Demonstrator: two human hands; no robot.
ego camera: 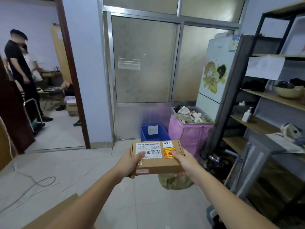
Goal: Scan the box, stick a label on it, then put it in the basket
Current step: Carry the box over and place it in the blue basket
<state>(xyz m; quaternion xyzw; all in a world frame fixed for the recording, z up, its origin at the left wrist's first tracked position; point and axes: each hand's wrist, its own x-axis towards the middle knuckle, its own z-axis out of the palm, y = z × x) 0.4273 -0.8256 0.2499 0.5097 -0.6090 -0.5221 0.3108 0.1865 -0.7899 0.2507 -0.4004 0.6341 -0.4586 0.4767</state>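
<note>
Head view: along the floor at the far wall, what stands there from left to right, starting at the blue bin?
Blue bin → pink-lined bin full of rubbish → white fridge with the cartoon sticker → dark metal shelf rack.

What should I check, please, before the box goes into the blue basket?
1. Grip: left hand and right hand both hold the box: ok.
2. Label on: a yellow and red sticker sits on the lid beside the white barcode label: ok.
3. Scan done: cannot tell.
4. Blue basket stands on the floor beyond the box, open on top: ok.
5. Room inside the basket: the box hides most of it: cannot tell.
</note>
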